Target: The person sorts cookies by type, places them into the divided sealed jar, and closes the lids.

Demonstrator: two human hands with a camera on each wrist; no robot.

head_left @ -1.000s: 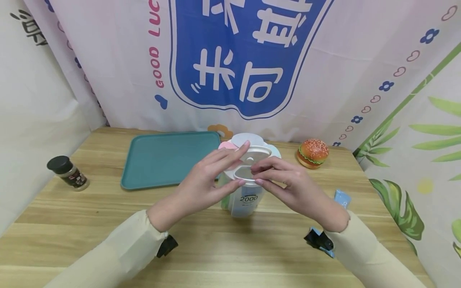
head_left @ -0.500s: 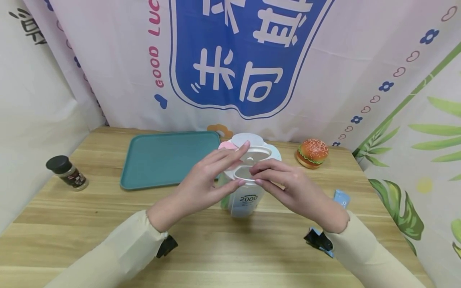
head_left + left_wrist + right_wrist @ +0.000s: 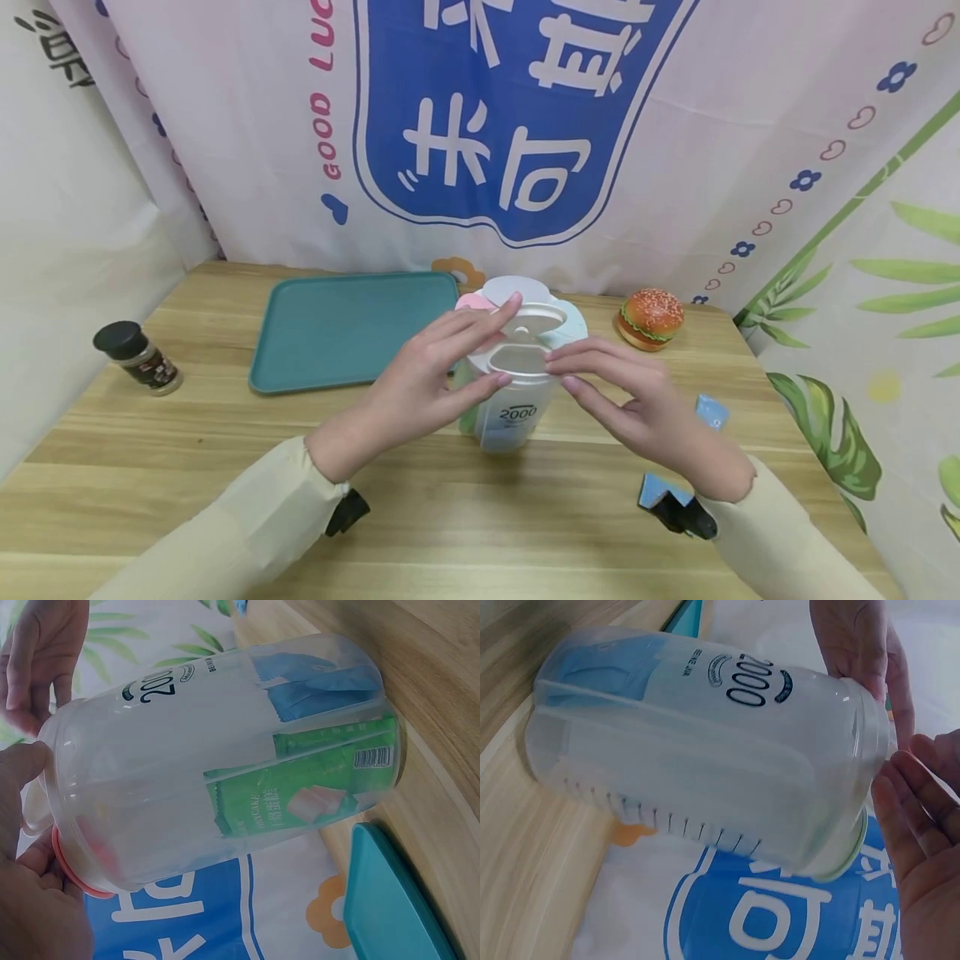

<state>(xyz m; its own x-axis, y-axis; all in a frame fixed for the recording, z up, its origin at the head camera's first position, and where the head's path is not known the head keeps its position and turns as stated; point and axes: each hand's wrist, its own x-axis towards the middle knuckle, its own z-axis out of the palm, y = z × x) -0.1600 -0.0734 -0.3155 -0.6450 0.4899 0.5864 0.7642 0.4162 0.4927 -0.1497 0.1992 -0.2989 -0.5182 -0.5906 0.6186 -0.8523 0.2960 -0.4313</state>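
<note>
A clear storage canister (image 3: 512,425), marked 2000, stands upright in mid-table; its front flap lid (image 3: 542,320) is tilted up over the opening. My left hand (image 3: 423,379) holds the canister's top, thumb on the front rim and fingers by the raised flap. With fingers extended and nothing visible in them, my right hand (image 3: 637,404) is at the right side of the opening. In the left wrist view, blue packets (image 3: 319,686) lie at the bottom of one compartment and green packets (image 3: 300,791) in another.
Behind on the left lies a teal tray (image 3: 352,333). A black-capped seasoning jar (image 3: 138,358) stands at far left, and a toy hamburger (image 3: 651,320) sits at back right. Two blue packets, one farther (image 3: 711,412) and one nearer (image 3: 654,490), lie by my right forearm.
My right hand has drawn back to the right, its fingers leaving the canister's opening. The left hand and canister have stayed in place.
</note>
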